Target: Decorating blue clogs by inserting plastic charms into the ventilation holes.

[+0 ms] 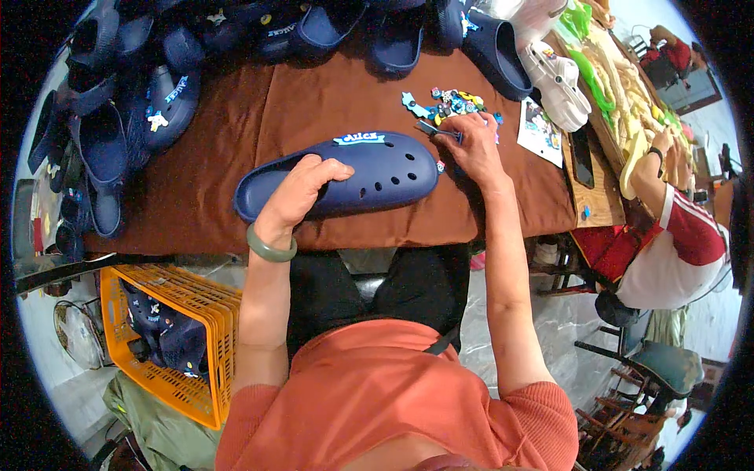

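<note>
A navy blue clog lies on its sole across the brown cloth, toe pointing right. My left hand grips it at the opening, thumb on the upper and fingers hidden inside or behind. A light-blue and white lettered charm is fixed along the clog's far side; several round holes in the toe stand bare. Just right of the toe, my right hand pinches a small thin bluish piece, too small to name surely. Beyond those fingers is a pile of colourful shoe charms. A small round charm lies by the toe.
More navy clogs line the table's far and left edges. White clogs and a printed card lie at right, near a phone. A yellow crate with clogs stands at lower left. A co-worker's arm reaches over the right-hand table.
</note>
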### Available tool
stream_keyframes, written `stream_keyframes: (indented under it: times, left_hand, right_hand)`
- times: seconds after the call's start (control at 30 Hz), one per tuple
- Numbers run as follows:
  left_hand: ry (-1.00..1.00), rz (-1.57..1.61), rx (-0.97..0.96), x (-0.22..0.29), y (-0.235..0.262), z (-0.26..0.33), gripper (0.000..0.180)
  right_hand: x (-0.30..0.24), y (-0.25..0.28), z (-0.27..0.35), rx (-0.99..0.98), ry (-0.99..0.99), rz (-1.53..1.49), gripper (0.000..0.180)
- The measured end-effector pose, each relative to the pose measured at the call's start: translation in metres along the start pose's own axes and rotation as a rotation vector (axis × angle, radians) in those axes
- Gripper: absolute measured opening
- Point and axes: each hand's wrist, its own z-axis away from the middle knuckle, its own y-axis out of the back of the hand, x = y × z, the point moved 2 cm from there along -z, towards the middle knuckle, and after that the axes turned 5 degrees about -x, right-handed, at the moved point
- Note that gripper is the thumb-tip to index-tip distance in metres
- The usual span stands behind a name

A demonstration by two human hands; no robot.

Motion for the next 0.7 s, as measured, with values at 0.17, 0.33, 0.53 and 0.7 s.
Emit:
stream_keyframes:
  times: [0.17,0.33,0.53,0.7]
  left_hand:
    - [-0.002,0.026,-0.016,-0.005,0.002,-0.002,0.016]
    - [0.030,0.053,-0.031,-0.008,0.002,-0.007,0.017]
    - [0.066,0.039,-0.032,-0.008,0.004,-0.005,0.021]
    - [0.012,-0.018,-0.015,0.003,-0.002,-0.002,0.018]
  right_hand:
    - [-0.002,-0.001,-0.003,0.054,0.020,0.015,0.018]
    - [-0.003,-0.002,-0.002,0.030,0.049,0.023,0.017]
    - [-0.008,-0.006,-0.004,-0.004,0.084,0.110,0.020]
    - [-0.005,-0.009,-0.002,0.002,0.109,0.133,0.020]
